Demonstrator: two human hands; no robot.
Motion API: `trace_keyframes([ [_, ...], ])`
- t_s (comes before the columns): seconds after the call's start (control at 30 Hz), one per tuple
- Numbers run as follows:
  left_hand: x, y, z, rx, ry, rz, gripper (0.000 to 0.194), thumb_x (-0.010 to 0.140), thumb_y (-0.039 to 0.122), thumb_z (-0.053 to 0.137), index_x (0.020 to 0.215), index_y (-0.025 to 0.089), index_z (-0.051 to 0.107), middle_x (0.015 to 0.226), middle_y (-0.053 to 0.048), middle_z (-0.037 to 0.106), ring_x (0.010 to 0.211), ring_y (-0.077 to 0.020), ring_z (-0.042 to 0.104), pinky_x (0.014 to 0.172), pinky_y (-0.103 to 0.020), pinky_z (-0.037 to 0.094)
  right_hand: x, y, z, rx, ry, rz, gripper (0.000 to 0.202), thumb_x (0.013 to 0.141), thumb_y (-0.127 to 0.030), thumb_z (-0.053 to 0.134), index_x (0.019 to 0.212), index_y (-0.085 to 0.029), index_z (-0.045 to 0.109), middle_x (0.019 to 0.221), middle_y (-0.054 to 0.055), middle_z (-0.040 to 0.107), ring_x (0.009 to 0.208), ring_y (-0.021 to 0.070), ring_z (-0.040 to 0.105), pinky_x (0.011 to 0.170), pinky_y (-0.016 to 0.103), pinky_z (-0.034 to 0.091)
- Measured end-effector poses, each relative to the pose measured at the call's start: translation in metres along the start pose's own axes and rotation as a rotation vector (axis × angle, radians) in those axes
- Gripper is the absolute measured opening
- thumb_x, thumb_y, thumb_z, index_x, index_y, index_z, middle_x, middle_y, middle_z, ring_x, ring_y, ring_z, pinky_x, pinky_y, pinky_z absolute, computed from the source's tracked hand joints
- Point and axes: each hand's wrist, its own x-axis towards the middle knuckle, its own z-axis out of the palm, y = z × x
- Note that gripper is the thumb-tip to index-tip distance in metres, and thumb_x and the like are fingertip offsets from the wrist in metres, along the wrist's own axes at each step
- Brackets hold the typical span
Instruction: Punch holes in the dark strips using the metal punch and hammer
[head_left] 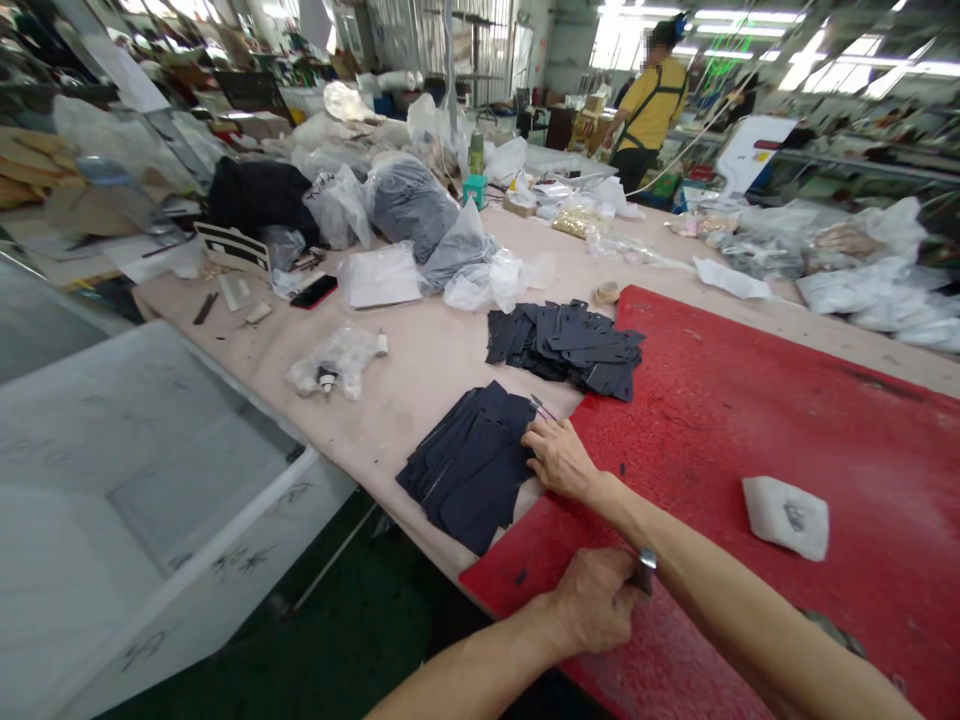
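- The bench point(420, 350) was faced in pale, matte sheeting.
- Over it was spread a red mat point(720, 420), glossy and speckled.
- Beside the mat, a fanned stack of black pieces point(472, 465) was laid flat; they were judged light, thin, fairly stiff and apt to slide, best gripped by an edge.
- Behind, notched black strips point(562, 340) were heaped loosely.
- The left hand point(598, 600) was closed around a metal-ended object point(646, 562).
- The right hand point(561, 458) was bent at the stack's edge; its grip could not be told.
- By its fingertips, a slim tool point(540, 407) was seen.
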Motion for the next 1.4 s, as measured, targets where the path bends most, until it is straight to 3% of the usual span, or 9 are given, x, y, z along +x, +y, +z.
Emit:
trace_keyframes([
  [0.13,-0.002,-0.002,0.002,-0.004,-0.005,-0.018,0.013,0.073,0.007,0.054,0.077,0.017,0.062,0.076,-0.004,0.065,0.073,-0.0184,0.063,0.068,-0.026,0.049,-0.001,-0.003,0.004,0.011,0.02,-0.102,0.048,0.078,-0.025,0.069,0.124,-0.021,0.056,0.113,0.008,0.057,0.101,0.0228,0.05,0.088,0.036,0.031],
  [0.3,-0.002,-0.004,0.005,-0.008,0.013,0.029,0.017,0.073,0.005,0.054,0.082,0.017,0.062,0.082,-0.006,0.067,0.08,-0.0202,0.065,0.073,-0.027,0.05,0.0,-0.005,0.007,0.049,0.064,-0.131,0.023,0.079,-0.019,0.064,0.102,-0.017,0.061,0.108,0.009,0.058,0.096,0.0228,0.05,0.087,0.037,0.033],
  [0.47,0.001,-0.002,0.004,-0.003,0.041,0.008,0.012,0.075,0.007,0.055,0.079,0.016,0.062,0.078,-0.005,0.065,0.076,-0.0188,0.064,0.072,-0.027,0.05,-0.01,-0.001,-0.008,0.132,0.078,-0.137,0.009,0.078,-0.011,0.055,0.078,-0.02,0.06,0.081,0.001,0.06,0.077,0.0161,0.052,0.074,0.027,0.036],
  [0.57,0.001,-0.001,0.002,-0.032,0.038,-0.004,0.013,0.076,0.007,0.054,0.081,0.016,0.063,0.08,-0.004,0.065,0.079,-0.0185,0.063,0.076,-0.028,0.051,-0.037,0.015,-0.033,0.157,0.184,0.019,0.013,0.083,-0.014,0.048,0.081,-0.019,0.06,0.08,0.002,0.059,0.076,0.0157,0.052,0.072,0.026,0.037],
  [0.7,0.002,0.002,-0.001,-0.081,0.057,-0.001,0.016,0.081,0.008,0.051,0.084,0.017,0.064,0.083,-0.005,0.067,0.082,-0.0184,0.064,0.081,-0.03,0.051,-0.12,0.032,-0.057,0.133,0.488,0.39,0.016,0.089,-0.022,0.047,0.089,-0.018,0.063,0.082,0.004,0.06,0.076,0.0167,0.053,0.072,0.028,0.038],
  [0.8,0.005,0.003,-0.002,-0.092,0.083,0.002,0.018,0.084,0.011,0.051,0.089,0.018,0.066,0.089,-0.005,0.07,0.088,-0.0192,0.066,0.086,-0.032,0.052,-0.2,0.017,-0.043,-0.049,0.59,0.555,0.023,0.092,-0.021,0.045,0.104,-0.017,0.065,0.082,0.005,0.06,0.078,0.019,0.053,0.074,0.031,0.037],
  [0.97,0.009,0.002,-0.001,-0.081,0.117,-0.001,0.02,0.084,0.014,0.051,0.092,0.02,0.068,0.093,-0.004,0.072,0.089,-0.0191,0.067,0.085,-0.032,0.054,-0.286,-0.046,0.018,-0.152,0.487,0.555,0.028,0.093,-0.011,0.041,0.107,-0.017,0.064,0.077,0.006,0.058,0.076,0.0205,0.051,0.074,0.036,0.036],
  [1.2,0.014,0.003,0.0,-0.014,0.146,-0.029,0.018,0.086,0.019,0.052,0.094,0.019,0.068,0.094,-0.005,0.072,0.091,-0.0198,0.068,0.088,-0.033,0.053,-0.286,-0.098,0.045,-0.041,0.461,0.546,0.025,0.092,-0.015,0.048,0.114,-0.014,0.06,0.078,0.006,0.057,0.076,0.0215,0.051,0.078,0.04,0.036],
  [1.4,0.012,0.003,0.002,0.017,0.141,-0.016,0.017,0.087,0.017,0.051,0.094,0.018,0.067,0.093,-0.004,0.072,0.09,-0.018,0.067,0.088,-0.031,0.051,-0.281,-0.096,0.034,0.1,0.539,0.601,0.025,0.091,-0.033,0.055,0.107,-0.015,0.063,0.084,0.007,0.06,0.08,0.0211,0.053,0.079,0.039,0.037],
])
